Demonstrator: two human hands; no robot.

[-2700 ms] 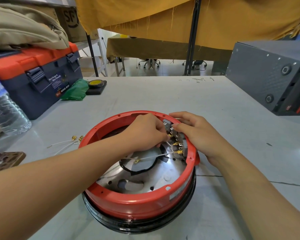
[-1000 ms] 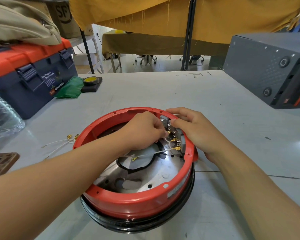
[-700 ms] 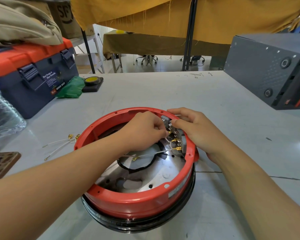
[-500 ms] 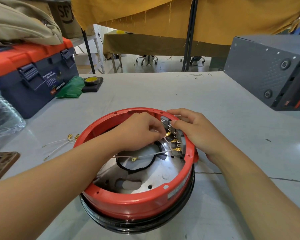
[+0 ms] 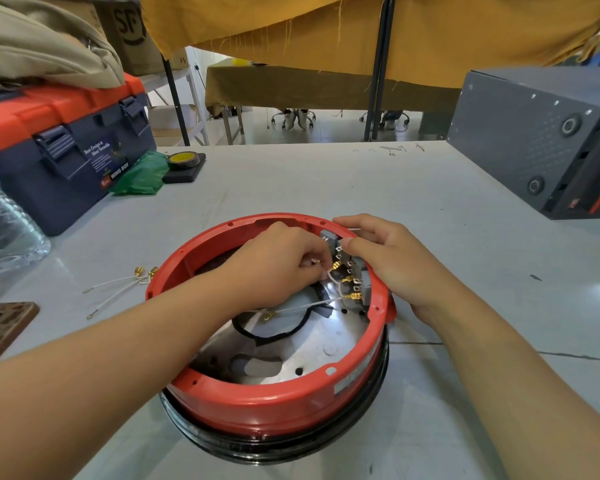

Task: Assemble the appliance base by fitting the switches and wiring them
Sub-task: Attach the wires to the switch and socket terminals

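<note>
Base: the round red plastic appliance base with a shiny metal floor [image 5: 274, 407] sits on the grey table [image 5: 326, 181], at 6 o'clock in the view. If the holding hand lets go, I think the push on the wire could make it slide.
Right hand: the right hand [image 5: 392, 261] curls over the red rim at 2 o'clock of the base, thumb pressed on the grey switch block [image 5: 352, 268]. It grasps that spot to keep it steady.
Left hand: the left hand [image 5: 278, 268] is inside the base, fingers clenched in a pinch on a thin white wire with a gold clip [image 5: 329, 271] right by the switches.
Switches: they stand in a row inside the rim, from 1 to 3 o'clock. A crooked push could bend a little metal tab.
Wires: a long white wire [image 5: 312, 304] crosses the middle. It could get tugged off its gold clip, I think. A mix-up of tabs is easy too.
Spare wires: loose white wires with gold ends [image 5: 118, 285] lie on the table at 9 o'clock of the base, not yet fitted.
Hard to see: the left fingertips hide the clip, so I cannot tell if it is on its tab. The tabs are too small to count.
</note>
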